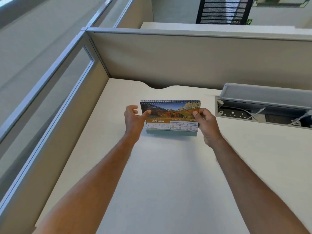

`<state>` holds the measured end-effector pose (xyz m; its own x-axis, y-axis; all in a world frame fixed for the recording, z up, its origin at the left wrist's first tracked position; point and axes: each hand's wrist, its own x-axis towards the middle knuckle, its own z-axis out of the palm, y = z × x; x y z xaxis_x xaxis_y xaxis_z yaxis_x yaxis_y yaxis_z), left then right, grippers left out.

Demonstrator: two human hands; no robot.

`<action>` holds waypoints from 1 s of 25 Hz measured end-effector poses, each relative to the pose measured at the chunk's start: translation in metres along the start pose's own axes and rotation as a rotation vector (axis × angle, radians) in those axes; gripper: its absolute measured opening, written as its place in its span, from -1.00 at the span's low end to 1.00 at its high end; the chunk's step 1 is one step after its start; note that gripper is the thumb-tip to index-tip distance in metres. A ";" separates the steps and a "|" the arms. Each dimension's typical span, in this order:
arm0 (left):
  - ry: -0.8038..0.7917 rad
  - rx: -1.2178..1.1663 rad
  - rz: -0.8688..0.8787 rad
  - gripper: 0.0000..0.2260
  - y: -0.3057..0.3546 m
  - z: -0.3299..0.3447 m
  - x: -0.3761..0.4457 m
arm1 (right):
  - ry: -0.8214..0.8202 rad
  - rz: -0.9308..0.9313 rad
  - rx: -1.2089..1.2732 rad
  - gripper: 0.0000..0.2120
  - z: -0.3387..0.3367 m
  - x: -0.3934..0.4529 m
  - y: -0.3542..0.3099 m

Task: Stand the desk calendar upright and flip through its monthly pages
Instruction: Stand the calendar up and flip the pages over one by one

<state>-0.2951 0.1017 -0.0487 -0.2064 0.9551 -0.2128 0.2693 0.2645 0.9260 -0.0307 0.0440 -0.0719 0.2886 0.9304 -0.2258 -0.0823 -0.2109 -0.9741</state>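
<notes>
A spiral-bound desk calendar (pixel 170 114) stands upright on the white desk (pixel 162 174), facing me. Its front page shows a mountain landscape photo above the word JANUARY and a date grid. My right hand (pixel 206 125) grips the calendar's right edge, thumb on the front of the page. My left hand (pixel 135 119) is at the left edge with fingers spread; its thumb tip touches the front page, and the other fingers are apart from the calendar.
Beige cubicle partitions (pixel 185 59) close off the desk at the back and left. At the right, an open cable tray (pixel 263 114) with a raised grey lid holds white cables. A black mesh chair back (pixel 224 10) shows beyond the partition.
</notes>
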 end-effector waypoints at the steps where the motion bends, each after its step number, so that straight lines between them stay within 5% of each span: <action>1: -0.021 -0.064 -0.037 -0.66 -0.004 -0.003 0.003 | -0.010 0.001 0.010 -0.91 0.007 0.008 0.001; 8: 0.047 0.007 0.002 -0.74 -0.015 -0.019 0.030 | -0.104 0.060 0.079 -0.90 0.033 0.053 0.010; 11: -0.065 -0.018 -0.002 -0.80 -0.021 -0.018 0.043 | -0.107 0.060 0.083 -0.88 0.033 0.067 0.014; 25: -0.192 -0.196 0.134 -0.80 -0.028 -0.016 0.065 | 0.042 0.039 -0.280 -0.87 0.036 0.071 0.062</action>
<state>-0.3315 0.1540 -0.0834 0.0058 0.9925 -0.1220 0.0918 0.1210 0.9884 -0.0501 0.1078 -0.1473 0.3305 0.9079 -0.2579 0.1709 -0.3263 -0.9297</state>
